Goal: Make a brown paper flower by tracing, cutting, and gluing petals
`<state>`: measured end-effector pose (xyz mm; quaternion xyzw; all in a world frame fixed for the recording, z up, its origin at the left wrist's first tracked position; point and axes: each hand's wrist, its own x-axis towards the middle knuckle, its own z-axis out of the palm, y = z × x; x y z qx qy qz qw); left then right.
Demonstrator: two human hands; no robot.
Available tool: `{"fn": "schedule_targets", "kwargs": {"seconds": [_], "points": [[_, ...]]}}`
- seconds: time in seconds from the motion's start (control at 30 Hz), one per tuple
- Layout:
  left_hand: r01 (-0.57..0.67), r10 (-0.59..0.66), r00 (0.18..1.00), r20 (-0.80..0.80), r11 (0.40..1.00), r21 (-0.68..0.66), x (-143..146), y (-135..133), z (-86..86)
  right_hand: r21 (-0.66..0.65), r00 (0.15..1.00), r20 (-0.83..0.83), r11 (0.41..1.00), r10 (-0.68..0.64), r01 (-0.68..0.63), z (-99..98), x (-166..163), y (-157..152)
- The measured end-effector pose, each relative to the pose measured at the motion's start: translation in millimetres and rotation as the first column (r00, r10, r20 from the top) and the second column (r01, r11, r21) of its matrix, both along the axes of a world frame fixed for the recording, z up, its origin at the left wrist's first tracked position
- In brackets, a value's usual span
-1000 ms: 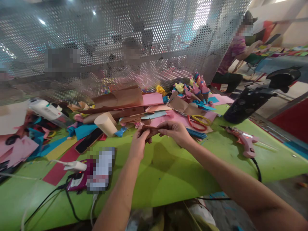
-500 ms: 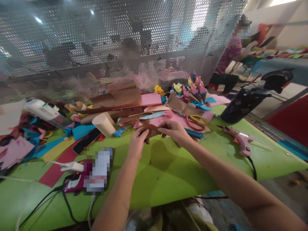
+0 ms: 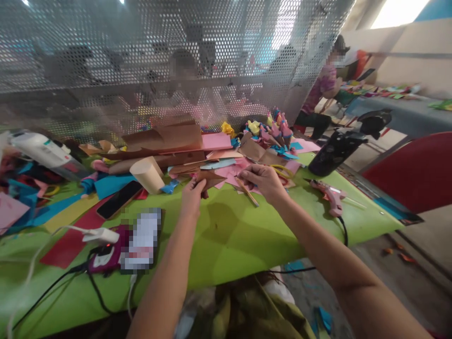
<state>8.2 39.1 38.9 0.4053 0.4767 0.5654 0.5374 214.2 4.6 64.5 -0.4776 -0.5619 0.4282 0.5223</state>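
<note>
My left hand (image 3: 192, 194) pinches a folded piece of brown paper (image 3: 212, 178) between thumb and fingers, its pointed end facing right. Apart from the paper, my right hand (image 3: 263, 181) is closed, thumb against fingertips; whatever they may hold is too small to make out. Just below those fingers a pencil-like stick (image 3: 250, 195) lies on the green table (image 3: 240, 245). Pink paper (image 3: 229, 173) lies behind both hands. Scissors with yellow handles (image 3: 284, 170) are partly hidden behind my right hand.
A pink glue gun (image 3: 330, 195) and a black bottle (image 3: 334, 153) stand on the right. To the left are a cardboard tube (image 3: 147, 175), a black phone (image 3: 118, 200), a lit phone (image 3: 141, 240) and a purple power strip (image 3: 109, 254) with cables. Paper flowers (image 3: 278, 127) sit at the back.
My right hand has let go of the brown paper and moved right, away from it. My left hand keeps the paper, now turned with its point showing. The view has shifted slightly right.
</note>
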Motion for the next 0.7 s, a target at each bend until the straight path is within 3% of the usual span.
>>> {"fn": "schedule_targets", "kwargs": {"seconds": [0.13, 0.23, 0.33, 0.43, 0.47, 0.5, 0.57, 0.6, 0.63, 0.7], "points": [[-0.021, 0.021, 1.0, 0.014, 1.0, 0.011, 0.2, 2.2, -0.6, -0.066, 0.993, 0.112, 0.997, 0.036, -0.028, -20.1, -3.6, -28.7], [-0.004, 0.003, 0.998, 0.059, 1.0, 0.017, 1.6, 2.4, 0.1, -0.014, 0.933, 0.346, 0.994, 0.105, -0.106, -38.8, -7.7, -44.0], [-0.001, 0.0, 0.997, 0.079, 1.0, 0.017, 2.5, 2.2, 0.9, 0.053, 0.724, 0.678, 0.974, 0.126, -0.219, -48.1, -22.2, -62.3], [-0.004, 0.004, 0.997, 0.083, 1.0, 0.007, 2.2, 3.0, 0.7, -0.045, 0.515, 0.819, 0.924, 0.251, -0.379, -41.7, -46.3, -98.2], [-0.007, 0.006, 0.997, 0.081, 1.0, 0.003, 2.0, 3.4, 0.4, -0.079, 0.483, 0.794, 0.851, 0.369, -0.52, -36.5, -53.4, -112.2], [-0.009, 0.008, 0.997, 0.079, 1.0, 0.0, 2.0, 3.9, 0.1, -0.101, 0.451, 0.73, 0.733, 0.514, -0.673, -30.5, -58.8, -124.7], [-0.013, 0.014, 0.997, 0.077, 1.0, -0.008, 2.1, 4.4, -0.8, -0.145, 0.3, 0.49, 0.416, 0.818, -0.898, -19.5, -63.1, -139.5], [-0.014, 0.015, 0.997, 0.076, 1.0, -0.014, 2.3, 4.4, -1.2, -0.15, 0.275, 0.379, 0.352, 0.883, -0.924, -15.9, -62.4, -140.4], [-0.014, 0.015, 0.997, 0.07, 1.0, -0.021, 2.4, 4.1, -1.4, -0.146, 0.363, 0.344, 0.431, 0.866, -0.89, -14.3, -60.8, -137.3], [0.0, 0.001, 0.998, 0.056, 1.0, -0.025, 2.2, 2.9, -1.3, -0.106, 0.601, 0.501, 0.734, 0.622, -0.671, -16.7, -58.2, -125.2]]}}
